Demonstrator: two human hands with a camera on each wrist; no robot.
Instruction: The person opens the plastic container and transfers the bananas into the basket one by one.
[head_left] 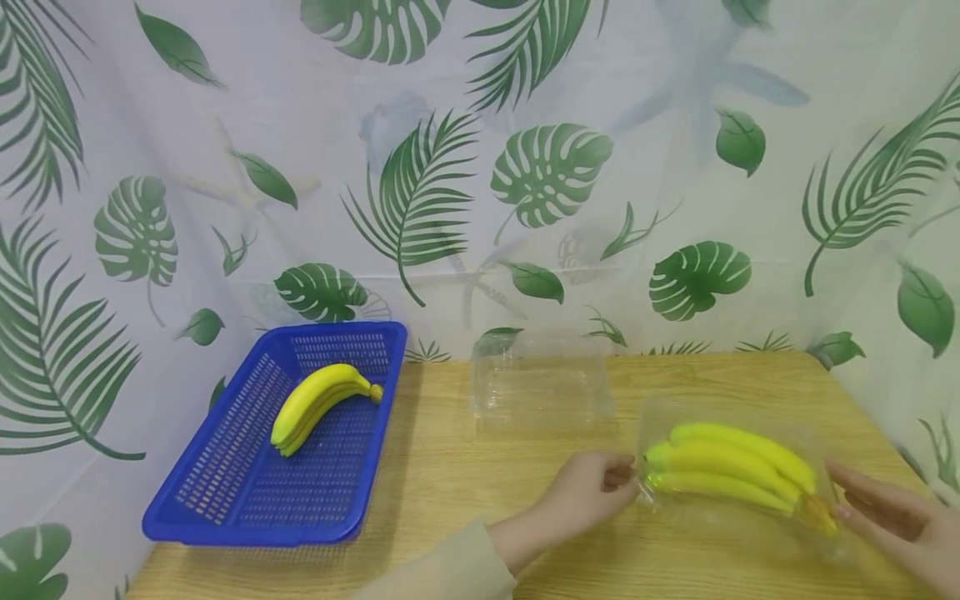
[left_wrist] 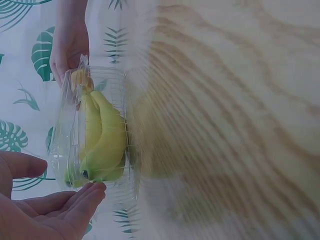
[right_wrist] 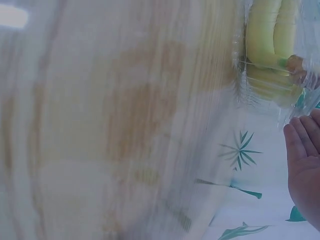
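Near the worktop's (head_left: 450, 475) front right corner sits a clear thin plastic clamshell box (head_left: 738, 479) holding yellow bananas. The left hand (head_left: 592, 492) pinches its left end; the right hand (head_left: 892, 512) lies flat against the right end. Light, flimsy and slippery, the box is probably best taken by both ends.

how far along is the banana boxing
One banana bunch already sits in a clear plastic clamshell between the two hands: the left hand touches one end, the right hand is at the other. A second bunch lies in the blue basket, and another clear container stands empty behind.
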